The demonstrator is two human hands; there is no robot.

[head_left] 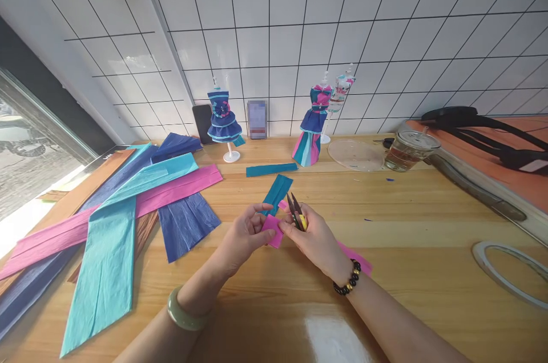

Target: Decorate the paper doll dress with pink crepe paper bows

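Between the thumb and fingers of my left hand [248, 233] is a small pink crepe paper piece [274, 233]. My right hand [314, 237] is closed around a pair of scissors [296, 212] with dark blades and a yellow handle, the blades pointing up and away. Its thumb and fingertip also touch the right edge of the pink piece. A small pink scrap [282, 204] shows just beyond the fingers. Behind the hands lies a teal paper strip [278, 189]. Another pink strip [356, 257] rests partly hidden under my right wrist.
Crepe paper strips [113, 260] in several colours overlap at the left. Along the tiled wall stand dressed mini mannequins [222, 117], [315, 117] and phones [257, 120]. A clear disc [356, 156], a lidded glass [410, 150] and a tape roll [482, 251] are at the right.
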